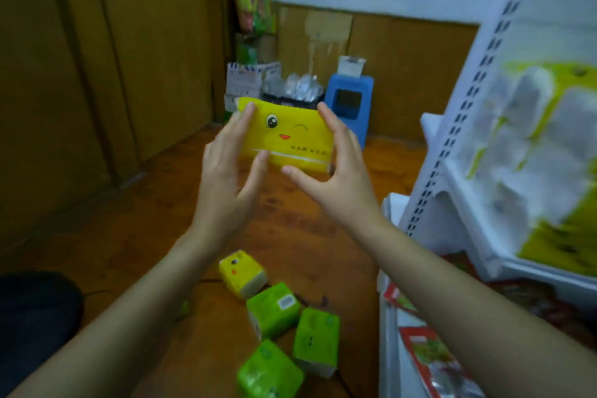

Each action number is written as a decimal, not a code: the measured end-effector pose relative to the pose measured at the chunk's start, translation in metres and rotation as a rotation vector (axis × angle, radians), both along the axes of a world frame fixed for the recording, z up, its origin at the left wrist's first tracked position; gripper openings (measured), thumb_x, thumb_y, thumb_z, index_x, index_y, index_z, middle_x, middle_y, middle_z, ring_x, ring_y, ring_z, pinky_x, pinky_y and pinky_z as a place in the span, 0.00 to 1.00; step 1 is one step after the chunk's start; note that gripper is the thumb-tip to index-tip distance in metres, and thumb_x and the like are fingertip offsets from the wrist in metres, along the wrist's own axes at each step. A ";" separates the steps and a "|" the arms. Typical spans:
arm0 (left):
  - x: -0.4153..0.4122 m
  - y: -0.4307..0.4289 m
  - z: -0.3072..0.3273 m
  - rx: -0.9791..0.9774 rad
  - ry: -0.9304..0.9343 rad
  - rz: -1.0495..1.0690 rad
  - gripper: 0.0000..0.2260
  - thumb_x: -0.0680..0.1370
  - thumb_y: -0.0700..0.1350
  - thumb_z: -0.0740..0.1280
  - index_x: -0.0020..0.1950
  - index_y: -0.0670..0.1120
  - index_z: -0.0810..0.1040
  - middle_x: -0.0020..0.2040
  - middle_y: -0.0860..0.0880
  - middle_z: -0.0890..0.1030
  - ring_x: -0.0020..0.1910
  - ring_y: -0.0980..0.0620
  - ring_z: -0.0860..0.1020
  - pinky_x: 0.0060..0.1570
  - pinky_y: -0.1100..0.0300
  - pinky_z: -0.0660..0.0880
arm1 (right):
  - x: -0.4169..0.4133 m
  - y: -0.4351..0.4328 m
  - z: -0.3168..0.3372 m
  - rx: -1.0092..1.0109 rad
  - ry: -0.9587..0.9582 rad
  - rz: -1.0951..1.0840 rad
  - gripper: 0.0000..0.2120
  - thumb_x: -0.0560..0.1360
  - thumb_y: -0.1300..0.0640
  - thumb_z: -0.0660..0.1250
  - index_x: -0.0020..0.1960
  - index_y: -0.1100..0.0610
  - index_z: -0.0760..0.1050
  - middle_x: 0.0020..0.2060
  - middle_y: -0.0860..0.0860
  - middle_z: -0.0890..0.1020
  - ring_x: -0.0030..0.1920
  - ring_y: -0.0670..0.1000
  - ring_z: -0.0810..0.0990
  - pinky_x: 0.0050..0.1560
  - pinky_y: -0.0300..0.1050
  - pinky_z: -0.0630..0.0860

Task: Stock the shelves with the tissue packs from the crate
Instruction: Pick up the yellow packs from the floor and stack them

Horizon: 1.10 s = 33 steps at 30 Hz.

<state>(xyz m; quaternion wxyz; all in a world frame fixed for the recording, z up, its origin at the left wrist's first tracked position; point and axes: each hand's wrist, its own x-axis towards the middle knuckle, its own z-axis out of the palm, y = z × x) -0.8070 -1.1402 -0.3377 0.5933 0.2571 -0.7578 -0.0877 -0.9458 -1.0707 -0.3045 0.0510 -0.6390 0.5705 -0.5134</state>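
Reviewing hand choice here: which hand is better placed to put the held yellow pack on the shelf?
Probably the right hand: it grips the yellow tissue pack's shelf-side end, and the white shelf unit stands on that side. The left hand holds the far end.

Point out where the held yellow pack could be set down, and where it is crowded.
Free: the wooden floor left of the hands, up to the brown wall panels. Crowded: the floor by the loose packs, one yellow, three green, and the shelf holding bulk tissue.
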 end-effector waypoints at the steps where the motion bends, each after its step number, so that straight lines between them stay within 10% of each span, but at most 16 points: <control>1: -0.005 0.008 0.017 -0.031 0.019 -0.007 0.23 0.78 0.50 0.57 0.72 0.53 0.56 0.69 0.59 0.62 0.68 0.58 0.63 0.67 0.53 0.61 | -0.003 0.010 0.017 -0.020 0.018 0.004 0.37 0.69 0.51 0.73 0.68 0.37 0.53 0.70 0.51 0.61 0.71 0.47 0.61 0.68 0.40 0.63; 8: -0.052 0.065 0.114 -0.230 0.117 -0.128 0.24 0.79 0.49 0.57 0.74 0.53 0.55 0.69 0.68 0.57 0.68 0.71 0.60 0.66 0.72 0.59 | -0.042 0.091 0.108 -0.256 0.122 -0.077 0.35 0.70 0.55 0.72 0.71 0.45 0.58 0.69 0.48 0.64 0.68 0.40 0.60 0.63 0.25 0.58; 13: -0.118 0.115 0.150 -0.270 0.152 -0.306 0.25 0.79 0.48 0.58 0.75 0.53 0.51 0.71 0.65 0.56 0.73 0.60 0.60 0.69 0.55 0.65 | -0.092 0.154 0.142 -0.328 0.161 -0.201 0.35 0.69 0.55 0.73 0.71 0.47 0.60 0.62 0.40 0.66 0.64 0.35 0.62 0.64 0.26 0.58; 19: -0.220 0.177 0.168 -0.238 0.061 -0.548 0.26 0.78 0.50 0.58 0.73 0.53 0.52 0.67 0.68 0.56 0.67 0.75 0.56 0.65 0.74 0.59 | -0.184 0.233 0.146 -0.353 0.178 -0.391 0.32 0.68 0.56 0.74 0.65 0.40 0.61 0.60 0.41 0.68 0.61 0.34 0.65 0.61 0.21 0.59; 23: -0.267 0.200 0.176 -0.084 -0.105 -0.689 0.23 0.76 0.60 0.54 0.68 0.69 0.48 0.69 0.64 0.62 0.66 0.68 0.65 0.64 0.64 0.67 | -0.251 0.269 0.137 -0.327 0.173 -0.525 0.30 0.68 0.58 0.73 0.63 0.41 0.63 0.60 0.44 0.69 0.60 0.36 0.66 0.58 0.21 0.61; 33: -0.299 0.147 0.174 0.243 -0.722 -0.140 0.36 0.68 0.70 0.45 0.75 0.60 0.56 0.76 0.47 0.59 0.74 0.43 0.59 0.69 0.42 0.60 | -0.338 0.253 0.115 -0.038 0.196 -0.538 0.27 0.69 0.62 0.73 0.64 0.51 0.69 0.66 0.54 0.64 0.68 0.51 0.62 0.61 0.29 0.55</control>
